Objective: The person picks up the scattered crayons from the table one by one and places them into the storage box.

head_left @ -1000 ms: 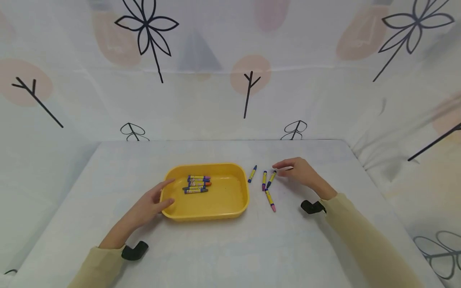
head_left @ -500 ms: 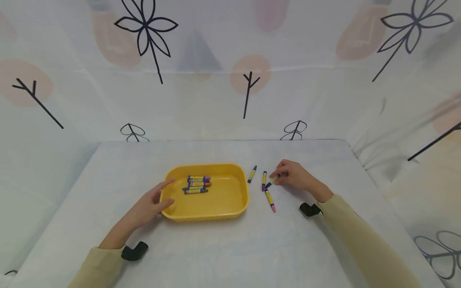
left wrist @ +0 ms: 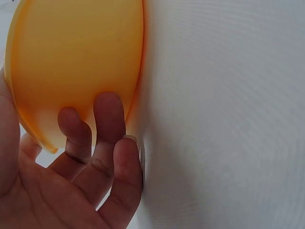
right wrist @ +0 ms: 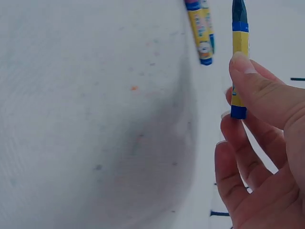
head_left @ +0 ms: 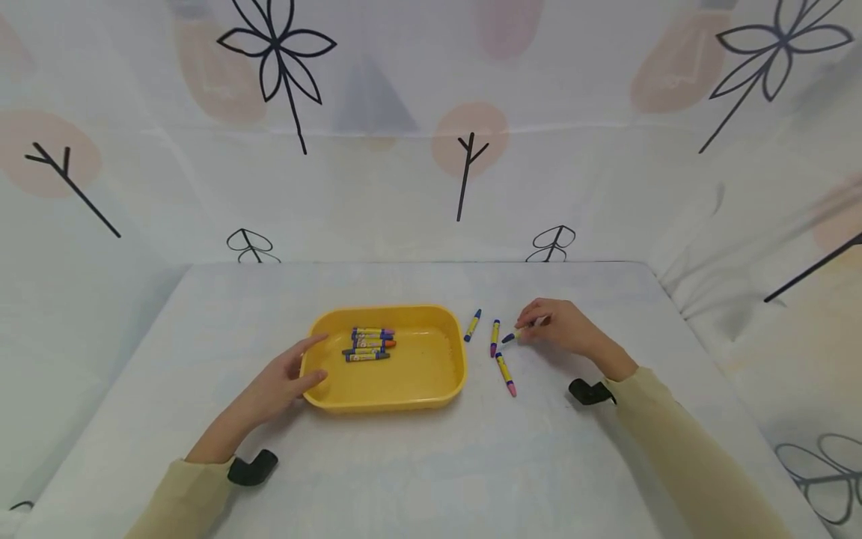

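My right hand (head_left: 562,326) pinches a dark-tipped crayon (right wrist: 240,40) between thumb and fingers, its yellow wrapper and blue end band showing in the right wrist view. The crayon's tip points left, toward the other crayons on the table. At the left end of the yellow tray (head_left: 397,397), my left hand (head_left: 279,382) grips the rim. In the left wrist view its curled fingers (left wrist: 109,114) press against the tray's outer wall. Several crayons (head_left: 369,344) lie side by side in the tray's left half.
Right of the tray lie a blue crayon (head_left: 473,326), a purple-tipped crayon (head_left: 494,337) and a pink-tipped crayon (head_left: 506,374). The white table (head_left: 404,471) meets a patterned cloth backdrop (head_left: 377,195) behind.
My right hand has closed its fingers on the dark crayon and drawn it slightly right, away from the purple-tipped one. The left hand and the tray stay in place.
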`<state>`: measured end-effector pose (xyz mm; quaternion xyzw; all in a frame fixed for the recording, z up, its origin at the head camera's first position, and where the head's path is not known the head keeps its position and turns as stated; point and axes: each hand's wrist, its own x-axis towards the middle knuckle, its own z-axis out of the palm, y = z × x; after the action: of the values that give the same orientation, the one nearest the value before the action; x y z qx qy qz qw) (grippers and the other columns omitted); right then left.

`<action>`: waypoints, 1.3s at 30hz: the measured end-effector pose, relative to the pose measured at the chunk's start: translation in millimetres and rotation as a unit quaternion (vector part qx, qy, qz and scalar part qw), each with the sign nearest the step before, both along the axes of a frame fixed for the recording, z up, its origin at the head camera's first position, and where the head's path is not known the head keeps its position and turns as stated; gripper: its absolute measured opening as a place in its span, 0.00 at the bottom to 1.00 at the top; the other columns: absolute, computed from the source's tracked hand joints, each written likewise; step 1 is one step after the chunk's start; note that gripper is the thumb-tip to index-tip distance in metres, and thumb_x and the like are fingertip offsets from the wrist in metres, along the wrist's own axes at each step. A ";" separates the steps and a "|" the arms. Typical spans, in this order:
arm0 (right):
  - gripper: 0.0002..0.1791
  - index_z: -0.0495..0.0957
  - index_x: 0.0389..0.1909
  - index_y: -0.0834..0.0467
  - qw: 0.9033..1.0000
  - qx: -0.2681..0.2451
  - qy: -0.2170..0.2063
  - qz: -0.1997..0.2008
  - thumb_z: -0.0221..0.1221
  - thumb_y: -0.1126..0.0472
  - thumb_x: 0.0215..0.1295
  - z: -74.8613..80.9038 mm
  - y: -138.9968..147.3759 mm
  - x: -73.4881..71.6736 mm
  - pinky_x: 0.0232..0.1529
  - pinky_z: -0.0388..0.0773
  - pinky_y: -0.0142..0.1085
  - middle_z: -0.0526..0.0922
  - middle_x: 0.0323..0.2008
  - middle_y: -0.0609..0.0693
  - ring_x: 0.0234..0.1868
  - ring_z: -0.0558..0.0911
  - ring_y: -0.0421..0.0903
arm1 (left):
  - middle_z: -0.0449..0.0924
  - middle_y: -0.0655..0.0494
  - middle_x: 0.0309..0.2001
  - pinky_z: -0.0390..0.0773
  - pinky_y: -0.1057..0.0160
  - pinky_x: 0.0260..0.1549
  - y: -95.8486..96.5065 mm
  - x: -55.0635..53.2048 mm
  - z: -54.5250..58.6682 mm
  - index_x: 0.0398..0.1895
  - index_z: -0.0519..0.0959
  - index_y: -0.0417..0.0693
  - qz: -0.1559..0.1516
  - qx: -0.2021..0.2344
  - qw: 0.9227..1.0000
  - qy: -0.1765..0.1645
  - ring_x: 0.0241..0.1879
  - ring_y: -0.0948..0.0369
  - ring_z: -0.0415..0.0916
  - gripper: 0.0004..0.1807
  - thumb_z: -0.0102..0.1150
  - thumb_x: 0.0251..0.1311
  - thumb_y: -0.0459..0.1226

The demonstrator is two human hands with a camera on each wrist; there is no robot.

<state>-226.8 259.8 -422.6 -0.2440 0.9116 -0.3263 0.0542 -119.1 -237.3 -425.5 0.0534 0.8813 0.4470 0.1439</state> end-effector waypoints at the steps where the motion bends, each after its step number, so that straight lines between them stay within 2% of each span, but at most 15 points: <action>1: 0.08 0.88 0.37 0.53 1.000 0.001 0.002 0.000 0.70 0.67 0.58 2.7 0.0 0.8 0.44 0.76 0.41 0.85 0.41 0.45 0.42 0.78 0.46 | 0.66 0.39 0.66 0.77 0.58 0.35 0.0 -0.2 0.2 0.78 0.57 0.56 0.000 -0.001 1.000 0.001 0.43 0.51 0.73 0.37 0.60 0.69 0.46; 9: 0.09 0.87 0.43 0.54 1.000 0.014 0.003 0.015 0.68 0.65 0.62 32.3 -19.2 10.8 0.46 0.78 0.42 0.86 0.39 0.43 0.41 0.79 0.45 | 0.66 0.40 0.66 0.76 0.57 0.34 -0.5 -0.4 -0.9 0.77 0.57 0.57 -0.001 -0.005 1.000 0.003 0.43 0.51 0.73 0.38 0.60 0.68 0.47; 18: 0.09 0.86 0.45 0.56 0.996 -0.013 0.017 0.085 0.67 0.63 0.64 59.8 -66.3 15.5 0.43 0.79 0.40 0.86 0.39 0.43 0.38 0.80 0.43 | 0.66 0.39 0.64 0.76 0.58 0.33 0.3 0.1 -0.1 0.78 0.57 0.58 -0.002 -0.002 1.000 -0.001 0.40 0.54 0.74 0.38 0.61 0.68 0.48; 24: 0.10 0.86 0.47 0.58 0.991 -0.004 0.021 0.130 0.64 0.61 0.67 63.3 -104.8 10.3 0.42 0.79 0.36 0.86 0.42 0.44 0.38 0.80 0.40 | 0.64 0.38 0.68 0.77 0.58 0.35 1.2 0.1 1.4 0.78 0.57 0.57 0.000 -0.002 1.000 -0.005 0.43 0.52 0.73 0.38 0.61 0.68 0.48; 30: 0.11 0.85 0.49 0.60 0.987 0.007 0.015 0.158 0.62 0.60 0.70 63.6 -142.8 3.1 0.42 0.79 0.34 0.86 0.42 0.44 0.39 0.80 0.40 | 0.62 0.37 0.69 0.77 0.58 0.35 2.4 0.8 2.7 0.78 0.57 0.56 0.003 -0.005 1.000 -0.004 0.44 0.52 0.73 0.38 0.61 0.68 0.47; 33: 0.11 0.85 0.49 0.58 0.986 0.003 0.013 0.164 0.62 0.60 0.70 60.6 -160.6 -1.9 0.44 0.79 0.32 0.86 0.41 0.44 0.39 0.80 0.39 | 0.63 0.37 0.68 0.76 0.58 0.35 3.0 1.2 3.6 0.78 0.57 0.56 0.002 -0.007 1.000 -0.002 0.43 0.51 0.73 0.38 0.61 0.68 0.48; 39: 0.11 0.86 0.49 0.57 0.989 -0.002 -0.002 0.149 0.61 0.59 0.70 55.8 -193.6 -8.4 0.42 0.77 0.31 0.86 0.41 0.44 0.39 0.81 0.39 | 0.64 0.38 0.67 0.76 0.58 0.34 3.6 1.7 6.0 0.78 0.57 0.57 0.002 -0.007 1.000 -0.003 0.43 0.51 0.73 0.38 0.60 0.69 0.46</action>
<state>-235.2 66.1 -366.8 -0.3769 0.8642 -0.3166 0.1042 -117.4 -233.6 -419.5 0.0493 0.8840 0.4414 0.1460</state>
